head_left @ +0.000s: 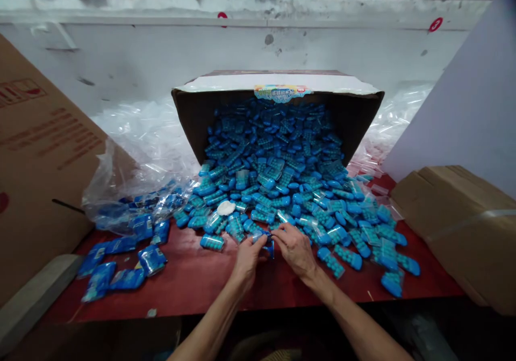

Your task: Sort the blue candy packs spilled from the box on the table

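Note:
My left hand [249,253] and my right hand [296,251] meet over the front of the red table. Both are closed, thumb against fingers, on a small dark-blue piece [271,250] that hangs between them. The fingers cover most of it, so its exact kind is hard to tell. Just beyond my hands spreads a big heap of small clear containers [278,167] with blue ends and turquoise beads inside. One such container [212,243] lies left of my left hand, and another [330,262] is close to my right wrist.
An open cardboard box [226,81] lies on its side, the heap spilling from it. Blue packets [152,259] and a clear plastic bag [105,183] are on the left of the red table [181,286]. Cardboard boxes [40,151] flank both sides. A white round piece [226,208] rests on the heap.

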The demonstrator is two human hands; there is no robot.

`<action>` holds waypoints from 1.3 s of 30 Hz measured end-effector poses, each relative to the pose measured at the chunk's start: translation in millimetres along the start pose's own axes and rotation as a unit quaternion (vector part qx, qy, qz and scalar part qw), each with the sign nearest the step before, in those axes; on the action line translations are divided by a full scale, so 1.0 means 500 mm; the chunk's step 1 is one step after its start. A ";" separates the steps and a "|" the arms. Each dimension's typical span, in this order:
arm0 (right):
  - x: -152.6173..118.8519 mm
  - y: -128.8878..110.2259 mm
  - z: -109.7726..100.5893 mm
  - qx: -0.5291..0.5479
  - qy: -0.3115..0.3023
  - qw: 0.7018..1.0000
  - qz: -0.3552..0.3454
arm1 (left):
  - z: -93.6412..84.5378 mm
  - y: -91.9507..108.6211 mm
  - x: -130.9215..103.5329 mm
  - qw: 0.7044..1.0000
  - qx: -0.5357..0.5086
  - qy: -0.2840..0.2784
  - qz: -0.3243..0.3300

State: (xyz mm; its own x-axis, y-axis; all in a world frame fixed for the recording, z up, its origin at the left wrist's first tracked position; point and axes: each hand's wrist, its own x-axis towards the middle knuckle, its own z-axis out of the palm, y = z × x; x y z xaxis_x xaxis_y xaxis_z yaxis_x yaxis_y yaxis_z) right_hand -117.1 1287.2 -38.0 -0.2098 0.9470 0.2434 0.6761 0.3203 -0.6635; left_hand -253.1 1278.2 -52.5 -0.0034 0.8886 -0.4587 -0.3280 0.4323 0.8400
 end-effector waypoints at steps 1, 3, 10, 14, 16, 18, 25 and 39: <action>0.005 0.005 0.002 0.081 0.007 0.996 0.038 | 0.005 0.003 0.004 1.000 -0.003 0.005 0.007; 0.017 0.018 0.012 0.241 -0.011 0.961 0.132 | 0.010 0.005 0.013 1.000 0.000 -0.008 0.019; 0.025 0.040 0.047 0.337 -0.046 0.920 0.196 | 0.013 -0.014 0.030 0.999 -0.021 0.017 0.044; 0.017 0.040 0.050 0.307 -0.039 0.930 0.197 | 0.014 -0.016 0.023 0.998 -0.047 -0.017 0.028; 0.015 0.044 0.050 0.277 -0.035 0.939 0.198 | 0.010 -0.015 0.021 0.996 -0.057 -0.065 0.010; 0.016 0.049 0.054 0.242 -0.031 0.950 0.196 | 0.002 -0.014 0.020 0.995 -0.048 -0.087 -0.010; 0.021 0.035 0.080 0.083 -0.040 0.978 0.187 | -0.066 -0.003 0.002 0.994 -0.016 -0.078 -0.069; 0.024 -0.010 0.021 -0.306 -0.118 0.940 0.095 | -0.043 0.026 -0.007 0.992 -0.118 -0.045 -0.015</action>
State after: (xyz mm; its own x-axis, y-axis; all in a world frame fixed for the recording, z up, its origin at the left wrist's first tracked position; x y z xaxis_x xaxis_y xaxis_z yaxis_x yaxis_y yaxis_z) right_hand -130.6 1297.2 -39.2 -0.1471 0.9879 -0.0503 0.9816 0.1395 -0.1303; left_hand -277.7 1277.5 -45.9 0.0905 0.8901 -0.4466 -0.5390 0.4209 0.7296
